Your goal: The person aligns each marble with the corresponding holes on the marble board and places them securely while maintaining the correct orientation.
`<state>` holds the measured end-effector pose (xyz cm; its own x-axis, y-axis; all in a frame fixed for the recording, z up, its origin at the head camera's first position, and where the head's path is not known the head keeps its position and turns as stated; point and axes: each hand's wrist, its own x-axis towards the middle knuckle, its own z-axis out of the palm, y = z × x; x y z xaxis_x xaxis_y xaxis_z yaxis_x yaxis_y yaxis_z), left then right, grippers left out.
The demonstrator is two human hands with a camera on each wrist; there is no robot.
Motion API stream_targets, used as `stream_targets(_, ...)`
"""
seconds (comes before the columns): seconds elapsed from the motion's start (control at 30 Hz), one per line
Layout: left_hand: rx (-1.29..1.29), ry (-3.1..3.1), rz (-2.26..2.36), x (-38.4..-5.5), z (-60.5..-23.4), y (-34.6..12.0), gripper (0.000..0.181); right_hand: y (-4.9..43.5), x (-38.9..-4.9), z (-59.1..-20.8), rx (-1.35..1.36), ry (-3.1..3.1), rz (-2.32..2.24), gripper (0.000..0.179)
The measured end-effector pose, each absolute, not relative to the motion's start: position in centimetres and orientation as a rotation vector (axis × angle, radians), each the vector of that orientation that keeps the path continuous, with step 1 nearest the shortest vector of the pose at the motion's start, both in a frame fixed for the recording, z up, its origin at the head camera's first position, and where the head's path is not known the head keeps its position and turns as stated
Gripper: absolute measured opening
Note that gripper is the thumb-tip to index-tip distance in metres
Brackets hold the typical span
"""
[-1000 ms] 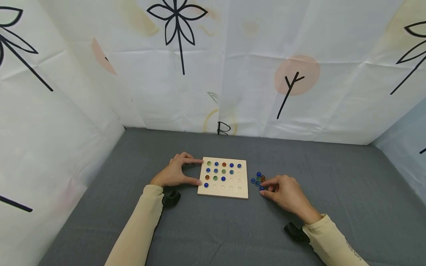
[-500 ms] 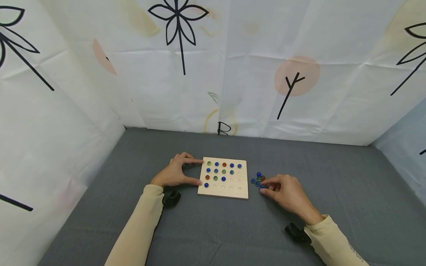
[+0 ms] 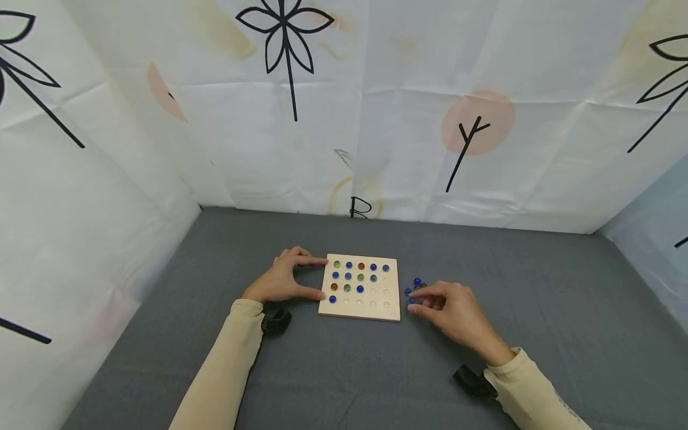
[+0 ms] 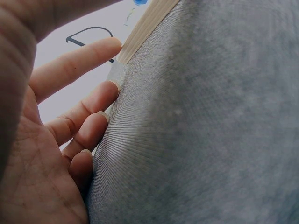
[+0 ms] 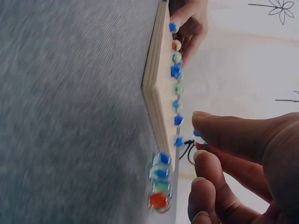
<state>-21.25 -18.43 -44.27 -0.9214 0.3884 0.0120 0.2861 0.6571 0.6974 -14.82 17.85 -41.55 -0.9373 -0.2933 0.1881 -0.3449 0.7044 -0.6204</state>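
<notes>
A square pale wooden board (image 3: 359, 310) lies on the grey cloth, with rows of small round hollows. Glass marbles in blue, green and amber fill the back rows, and one blue marble (image 3: 332, 299) sits in the front row at left. My left hand (image 3: 280, 279) touches the board's left edge with straight index finger and thumb spread apart. Between thumb and index finger, my right hand (image 3: 455, 310) pinches a blue marble (image 5: 198, 136), mostly covered by the thumb in the right wrist view. That hand is right of the board, above the loose marbles.
A small cluster of loose marbles (image 3: 417, 281), mostly blue, lies just right of the board; an orange-red marble (image 5: 159, 200) shows nearest in the right wrist view. White patterned fabric (image 3: 403, 149) hangs behind the grey cloth (image 3: 344, 370) and along the sides.
My right hand has lifted a blue marble from the cluster and shifted slightly left towards the board. My left hand and the board have stayed in place.
</notes>
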Motion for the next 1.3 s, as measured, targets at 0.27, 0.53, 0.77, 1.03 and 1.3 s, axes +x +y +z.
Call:
stream_targets(0.27,0.589,2.735,1.125,-21.3,-44.3,-18.5,0.071,16.5,-14.6,-41.1,0.624,-2.78,1.185,0.016)
stream_targets(0.53,0.573,2.726,1.137,-21.3,-44.2,-18.5,0.071,14.0,-14.7,-40.8,0.695,-2.745,1.267,0.014)
stream_targets(0.77,0.589,2.728,1.136,-21.3,-44.2,-18.5,0.071,11.5,-15.0,-41.0,0.744,-2.759,1.258,0.013)
stream_targets(1.03,0.591,2.725,1.142,-21.3,-44.2,-18.6,0.071,9.2,-15.5,-41.3,0.809,-2.757,1.269,0.011)
stream_targets(1.3,0.59,2.725,1.142,-21.3,-44.2,-18.6,0.071,7.8,-15.9,-41.7,0.773,-2.789,1.221,0.012)
